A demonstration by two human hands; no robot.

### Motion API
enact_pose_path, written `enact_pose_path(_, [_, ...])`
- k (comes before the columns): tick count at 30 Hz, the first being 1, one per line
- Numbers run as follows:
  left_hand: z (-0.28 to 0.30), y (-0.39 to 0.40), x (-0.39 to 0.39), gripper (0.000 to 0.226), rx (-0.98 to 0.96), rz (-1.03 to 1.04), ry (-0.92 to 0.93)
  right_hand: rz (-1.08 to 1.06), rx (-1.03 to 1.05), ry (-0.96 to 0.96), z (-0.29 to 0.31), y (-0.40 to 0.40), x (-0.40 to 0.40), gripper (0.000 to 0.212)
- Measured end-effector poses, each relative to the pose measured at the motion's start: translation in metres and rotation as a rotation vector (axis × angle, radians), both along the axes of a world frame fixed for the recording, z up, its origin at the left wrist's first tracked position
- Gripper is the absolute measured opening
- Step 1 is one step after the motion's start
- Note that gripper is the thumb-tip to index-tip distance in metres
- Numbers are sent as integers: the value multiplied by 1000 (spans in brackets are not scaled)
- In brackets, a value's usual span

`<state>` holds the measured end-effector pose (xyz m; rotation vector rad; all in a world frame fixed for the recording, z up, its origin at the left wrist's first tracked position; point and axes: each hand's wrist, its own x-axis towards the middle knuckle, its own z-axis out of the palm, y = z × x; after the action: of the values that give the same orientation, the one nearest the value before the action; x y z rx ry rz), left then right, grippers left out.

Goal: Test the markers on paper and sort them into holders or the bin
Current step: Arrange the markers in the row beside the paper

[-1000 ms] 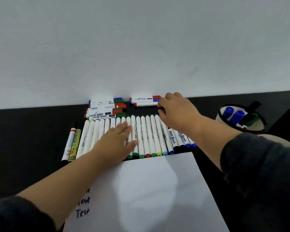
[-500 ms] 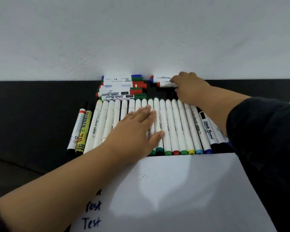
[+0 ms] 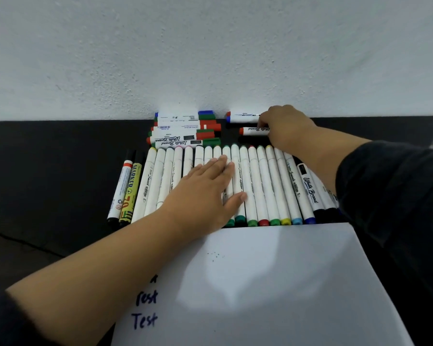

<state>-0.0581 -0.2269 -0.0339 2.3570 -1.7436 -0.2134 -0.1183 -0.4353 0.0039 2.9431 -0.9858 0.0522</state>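
A row of several white markers [image 3: 265, 186] with coloured caps lies side by side on the black table, just beyond the white paper [image 3: 273, 283]. My left hand [image 3: 205, 193] rests flat on the middle of that row, fingers straight. Two whiteboard markers lie near the wall, one with a blue end [image 3: 241, 117] and one with a red end [image 3: 253, 131]. My right hand [image 3: 289, 129] reaches over them and its curled fingers pinch the right end of the red-ended marker. The paper carries "Test" written in blue [image 3: 145, 318] at its lower left.
A stack of whiteboard markers [image 3: 185, 132] with red, green and blue caps lies against the white wall [image 3: 210, 58]. A yellow permanent marker [image 3: 130, 193] and a red-banded one [image 3: 119, 193] lie left of the row. The black table [image 3: 48, 183] stretches left.
My right hand has moved from the right end of the row back to the two markers by the wall and closed on the red-ended one. The view shifted left, so the holder is out of frame.
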Motion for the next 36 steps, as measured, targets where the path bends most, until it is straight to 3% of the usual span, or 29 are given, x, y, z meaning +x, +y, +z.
enact_pose_path(5, [4,0,-2,66,53,13,11,12,50,-127,12,8,-17,38])
enact_pose_path(13, [23,5,-14,64,100,57,-19,-51,391,-223,55,51,-45,38])
enact_pose_path(17, [42,23,-38,59,-1,125,213,-83,592,-260,77,81,-60,37])
enact_pose_path(21, [63,55,-67,49,-126,303,637,-114,870,-408,89,115,-73,10])
enact_pose_path(26, [74,103,-84,32,-193,458,1048,-128,1069,-495,89,167,-81,3])
enact_pose_path(30, [71,138,-84,10,-238,521,1073,-114,1090,-538,81,208,-84,9])
enact_pose_path(36, [68,182,-89,6,-226,605,963,-123,1034,-584,62,266,-89,14])
